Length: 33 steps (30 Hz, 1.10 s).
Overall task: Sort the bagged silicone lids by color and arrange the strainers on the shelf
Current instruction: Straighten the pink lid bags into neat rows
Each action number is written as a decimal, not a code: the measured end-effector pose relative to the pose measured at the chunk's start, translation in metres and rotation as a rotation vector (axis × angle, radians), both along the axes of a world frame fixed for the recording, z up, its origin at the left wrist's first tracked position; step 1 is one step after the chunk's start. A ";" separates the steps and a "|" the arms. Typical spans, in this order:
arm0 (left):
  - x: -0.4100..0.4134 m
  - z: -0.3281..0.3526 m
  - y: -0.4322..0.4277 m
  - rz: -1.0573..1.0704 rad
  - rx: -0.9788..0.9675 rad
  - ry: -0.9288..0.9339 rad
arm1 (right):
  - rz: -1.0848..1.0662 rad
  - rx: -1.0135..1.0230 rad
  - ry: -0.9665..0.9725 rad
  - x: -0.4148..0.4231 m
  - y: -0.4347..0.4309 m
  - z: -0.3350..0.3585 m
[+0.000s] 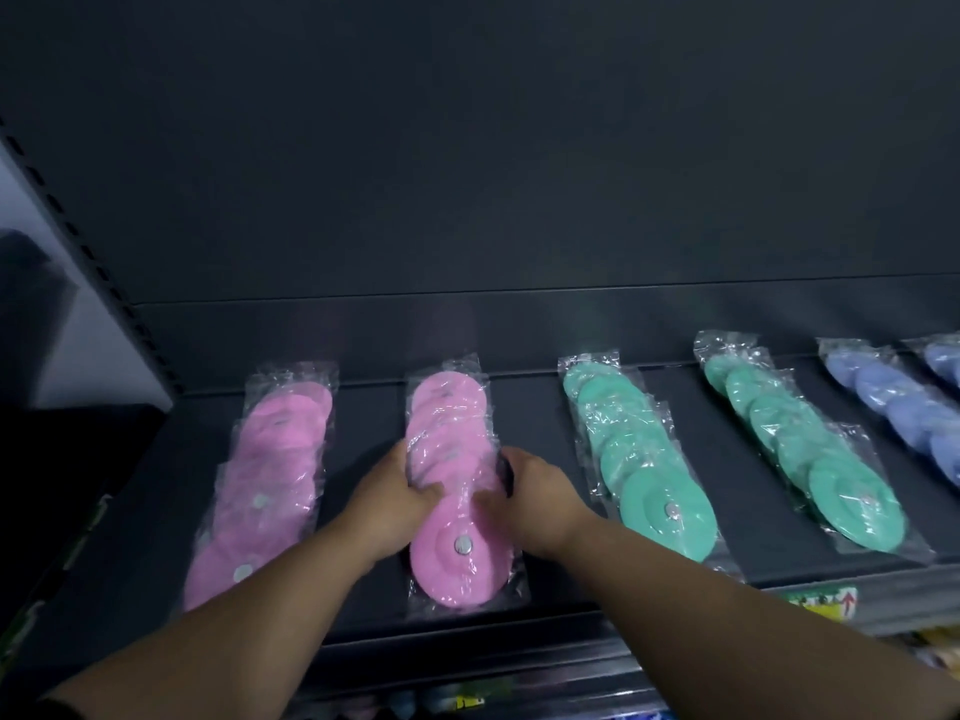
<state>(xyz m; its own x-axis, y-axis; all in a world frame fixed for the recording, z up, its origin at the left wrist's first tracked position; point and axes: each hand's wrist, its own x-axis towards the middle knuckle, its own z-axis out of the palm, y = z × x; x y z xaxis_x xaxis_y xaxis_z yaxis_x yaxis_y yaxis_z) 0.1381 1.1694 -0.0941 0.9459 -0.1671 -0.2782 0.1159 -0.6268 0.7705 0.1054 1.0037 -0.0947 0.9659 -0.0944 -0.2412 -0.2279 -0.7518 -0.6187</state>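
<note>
Bagged silicone lids lie in overlapping rows on a dark shelf (pixel 545 407). At the left runs one pink row (pixel 265 475). A second pink row (pixel 452 491) lies in the middle, and both my hands are on it. My left hand (pixel 395 496) grips its left edge, thumb curled over the bags. My right hand (pixel 524 496) grips its right edge the same way. Two green rows (pixel 639 459) (pixel 810 454) lie to the right, then blue rows (pixel 904 407) at the far right.
The shelf's dark back panel (pixel 519 174) rises behind the rows. A slotted upright (pixel 88 252) stands at the left. A price label (pixel 821 602) sits on the shelf's front edge, with coloured goods (pixel 447 701) on the level below.
</note>
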 end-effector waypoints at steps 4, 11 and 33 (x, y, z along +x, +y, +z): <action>0.009 0.000 0.002 -0.028 0.036 0.001 | -0.020 0.015 -0.008 0.002 0.001 0.002; 0.017 0.015 -0.021 -0.122 0.105 -0.267 | -0.116 -0.088 -0.184 -0.002 -0.033 0.015; -0.059 -0.010 -0.174 -0.389 0.205 -0.165 | -0.006 -0.171 0.026 -0.068 -0.172 0.000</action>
<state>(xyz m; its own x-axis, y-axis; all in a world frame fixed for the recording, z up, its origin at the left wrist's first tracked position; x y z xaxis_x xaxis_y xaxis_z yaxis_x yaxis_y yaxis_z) 0.0794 0.9956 -0.1039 0.8582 -0.4754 -0.1936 -0.2715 -0.7404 0.6149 0.0379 0.8317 -0.0944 0.9589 -0.1421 -0.2455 -0.2470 -0.8440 -0.4761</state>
